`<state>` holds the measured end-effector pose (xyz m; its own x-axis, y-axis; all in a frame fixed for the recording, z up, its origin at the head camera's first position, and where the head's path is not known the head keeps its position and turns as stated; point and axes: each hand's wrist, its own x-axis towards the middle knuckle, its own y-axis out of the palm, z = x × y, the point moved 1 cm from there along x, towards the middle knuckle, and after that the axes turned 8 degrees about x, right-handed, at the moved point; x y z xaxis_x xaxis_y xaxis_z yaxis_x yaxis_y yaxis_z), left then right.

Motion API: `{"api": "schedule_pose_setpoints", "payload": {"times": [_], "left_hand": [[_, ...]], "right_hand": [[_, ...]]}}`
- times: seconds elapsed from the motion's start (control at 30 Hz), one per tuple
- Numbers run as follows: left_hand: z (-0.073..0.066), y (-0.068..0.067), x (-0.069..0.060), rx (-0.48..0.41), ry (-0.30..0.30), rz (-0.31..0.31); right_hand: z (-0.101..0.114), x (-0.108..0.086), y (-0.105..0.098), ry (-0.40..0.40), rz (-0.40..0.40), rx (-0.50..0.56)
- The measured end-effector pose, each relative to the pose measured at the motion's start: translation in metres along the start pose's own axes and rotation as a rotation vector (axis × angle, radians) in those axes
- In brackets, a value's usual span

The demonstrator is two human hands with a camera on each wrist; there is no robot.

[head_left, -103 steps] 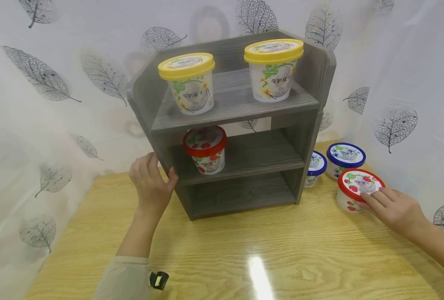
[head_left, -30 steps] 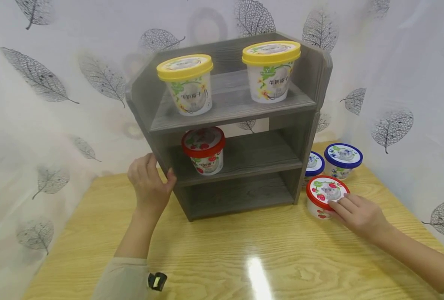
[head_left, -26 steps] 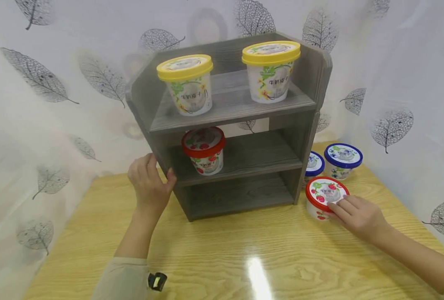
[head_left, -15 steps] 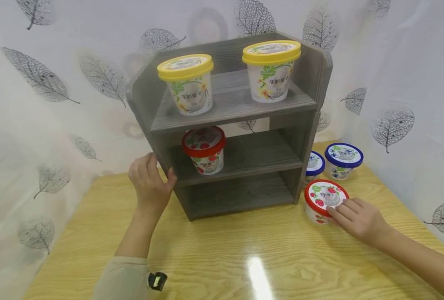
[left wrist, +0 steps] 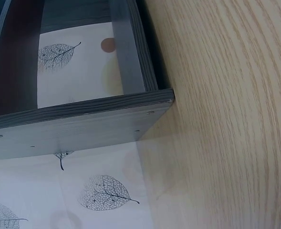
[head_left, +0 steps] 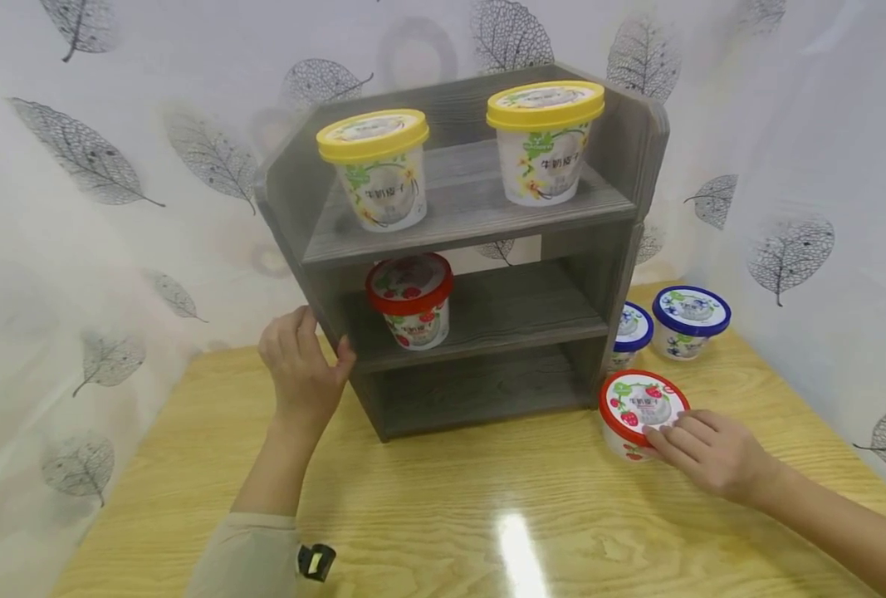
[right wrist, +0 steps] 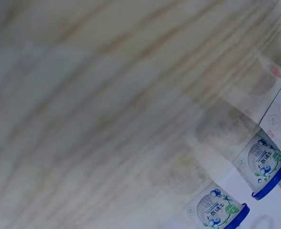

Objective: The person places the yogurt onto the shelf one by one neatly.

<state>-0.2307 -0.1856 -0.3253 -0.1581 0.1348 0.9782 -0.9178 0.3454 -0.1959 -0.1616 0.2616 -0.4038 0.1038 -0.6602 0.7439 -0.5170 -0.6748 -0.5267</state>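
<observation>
In the head view my right hand (head_left: 712,453) grips a red-lidded tub with strawberry pictures (head_left: 644,407) by its near right edge, beside the grey shelf's right front corner. Part of that tub shows at the right edge of the right wrist view. My left hand (head_left: 301,365) holds the left side panel of the grey shelf (head_left: 472,399), thumb at the front edge. Another red-lidded tub (head_left: 410,303) stands on the middle shelf at left. Two yellow-lidded tubs, one left (head_left: 375,170) and one right (head_left: 545,145), stand on the top shelf.
Behind the held tub, two blue-lidded tubs stand on the wooden table (head_left: 443,515): one (head_left: 691,320) farther right, the other (head_left: 632,328) partly hidden by the shelf's right side. A leaf-patterned sheet (head_left: 114,274) hangs behind and along the sides.
My right hand has brought the red-lidded tub left from in front of the blue-lidded tubs, then slightly nearer to me, beside the shelf's corner. The left hand stays at the panel.
</observation>
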Motion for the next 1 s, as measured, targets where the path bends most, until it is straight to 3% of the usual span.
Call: {"api": "schedule_pose_setpoints", "payload": {"times": [0.57,1.0], "left_hand": [[0.000,0.001,-0.001,0.001,-0.006,0.005],[0.001,0.002,-0.002,0.002,-0.007,0.004]], "right_hand": [[0.003,0.022,-0.005,-0.033,-0.023,0.025],[-0.007,0.063,-0.012,-0.126,-0.106,-0.011]]}}
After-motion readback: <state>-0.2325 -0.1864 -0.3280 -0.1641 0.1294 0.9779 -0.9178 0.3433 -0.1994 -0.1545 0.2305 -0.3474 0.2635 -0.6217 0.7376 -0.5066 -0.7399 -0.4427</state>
